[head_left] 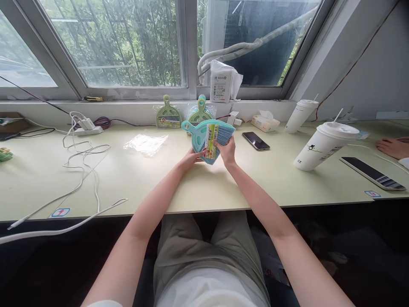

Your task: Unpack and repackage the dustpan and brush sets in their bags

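Note:
Both my hands hold a turquoise dustpan and brush set [198, 135] above the table, tilted so its ring handle points up and left. A green and yellow printed label [211, 140] wraps around it, and blue-grey bristles fan out to the right. My left hand [191, 158] grips its lower left edge, fingers partly behind. My right hand [227, 150] is closed on the bristle side, with the thumb by the label. Behind it, a green dustpan set [168, 116] and more green and turquoise sets [201, 111] in clear wrap lean against the wall. A clear plastic wrapper [145, 144] lies to the left.
White cables [84, 164] and a power strip [87, 126] lie at left. To the right are a phone [255, 140], a tissue pack [265, 121], two white cups [324, 147], and a larger phone [372, 172]. Another person's hand [393, 147] rests at the far right.

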`<state>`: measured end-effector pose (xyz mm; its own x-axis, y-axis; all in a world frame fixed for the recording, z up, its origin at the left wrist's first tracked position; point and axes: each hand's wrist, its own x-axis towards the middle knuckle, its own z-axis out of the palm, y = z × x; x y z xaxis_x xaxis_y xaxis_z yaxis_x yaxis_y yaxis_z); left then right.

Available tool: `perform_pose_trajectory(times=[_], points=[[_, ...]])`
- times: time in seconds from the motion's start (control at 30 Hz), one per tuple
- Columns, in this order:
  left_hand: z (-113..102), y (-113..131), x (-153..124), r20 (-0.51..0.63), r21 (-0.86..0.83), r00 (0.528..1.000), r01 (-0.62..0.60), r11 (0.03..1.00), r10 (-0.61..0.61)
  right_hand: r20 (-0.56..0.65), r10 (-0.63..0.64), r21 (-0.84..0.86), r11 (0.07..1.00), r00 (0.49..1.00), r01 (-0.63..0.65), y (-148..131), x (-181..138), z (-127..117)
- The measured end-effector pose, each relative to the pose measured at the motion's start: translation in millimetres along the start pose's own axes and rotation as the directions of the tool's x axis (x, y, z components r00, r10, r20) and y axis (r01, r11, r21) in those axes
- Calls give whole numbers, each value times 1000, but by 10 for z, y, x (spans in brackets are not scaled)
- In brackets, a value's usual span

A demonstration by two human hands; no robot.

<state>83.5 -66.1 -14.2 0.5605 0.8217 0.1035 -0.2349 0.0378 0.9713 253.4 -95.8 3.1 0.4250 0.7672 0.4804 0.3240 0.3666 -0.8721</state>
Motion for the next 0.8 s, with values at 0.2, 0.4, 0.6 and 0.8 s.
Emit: perform_pose_trajectory(times=[0.2, 0.4, 0.6, 0.8], points=[[-20, -33, 22, -34, 38, 999, -16, 999, 18, 18, 60, 84, 995, 998, -61, 37, -20, 19], [-25, -55, 14, -6, 67, 1000, -3, 998, 3, -41, 73, -77, 994, 996, -76, 23, -26, 9], [15, -21, 0, 13, 216, 996, 86, 973, -90, -126, 123, -208, 967, 984, -147, -67, 5, -46], [73, 39, -7, -35, 260, 997, 72, 963, -65, -75, 118, -51, 991, 990, -122, -5, 66, -85]])
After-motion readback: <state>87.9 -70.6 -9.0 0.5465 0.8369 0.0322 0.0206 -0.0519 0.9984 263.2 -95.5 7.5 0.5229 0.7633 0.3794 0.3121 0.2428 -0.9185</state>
